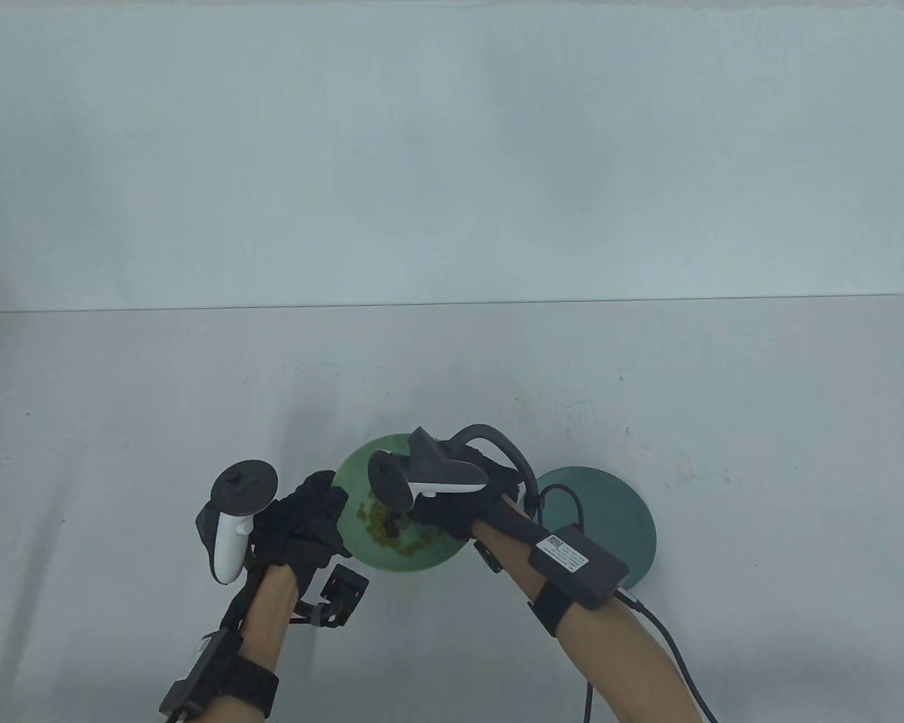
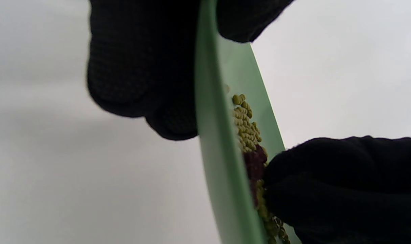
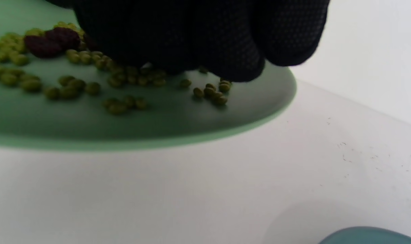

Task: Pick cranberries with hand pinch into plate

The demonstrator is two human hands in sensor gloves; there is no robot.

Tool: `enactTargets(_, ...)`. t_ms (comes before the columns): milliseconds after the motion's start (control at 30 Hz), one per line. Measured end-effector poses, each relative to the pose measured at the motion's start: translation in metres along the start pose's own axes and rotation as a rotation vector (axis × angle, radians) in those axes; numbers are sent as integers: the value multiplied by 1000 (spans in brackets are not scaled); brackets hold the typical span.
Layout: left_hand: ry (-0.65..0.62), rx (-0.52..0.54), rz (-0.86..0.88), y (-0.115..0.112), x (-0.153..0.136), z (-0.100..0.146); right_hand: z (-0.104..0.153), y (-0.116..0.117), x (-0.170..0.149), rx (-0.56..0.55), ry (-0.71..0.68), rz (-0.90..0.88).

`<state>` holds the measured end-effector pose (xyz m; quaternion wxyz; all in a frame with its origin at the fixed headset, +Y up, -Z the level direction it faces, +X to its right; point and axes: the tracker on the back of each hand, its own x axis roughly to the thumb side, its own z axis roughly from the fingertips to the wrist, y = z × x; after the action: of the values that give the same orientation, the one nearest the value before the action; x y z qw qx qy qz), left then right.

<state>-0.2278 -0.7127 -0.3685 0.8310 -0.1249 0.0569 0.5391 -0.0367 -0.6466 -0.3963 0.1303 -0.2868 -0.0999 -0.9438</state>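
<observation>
Right now the cranberries (image 3: 51,41) lie among green beans (image 3: 70,89) on the light green plate (image 1: 361,471). Your right hand (image 1: 452,501) reaches down among them; its grip can't be told. Your left hand (image 1: 305,527) pinches that plate's rim. Just beside sits the teal plate (image 1: 618,512).

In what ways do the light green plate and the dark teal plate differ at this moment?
The light green plate carries green beans and dark red cranberries; the dark teal plate shows nothing on its visible part. The left hand grips the green plate's rim; no hand touches the teal plate. Both are round and on the table.
</observation>
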Motion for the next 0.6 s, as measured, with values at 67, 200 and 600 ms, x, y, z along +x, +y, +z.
enactTargets(67, 2, 1, 2, 0, 0, 0, 0, 0, -1, -9, 0, -3)
enactTargets(200, -2, 4, -17, 0, 1, 0, 1, -2, -2, -14, -2, -11)
enactTargets(600, 2, 11, -39, -1, 1, 0, 34, -32, -44, -85, 82, -23)
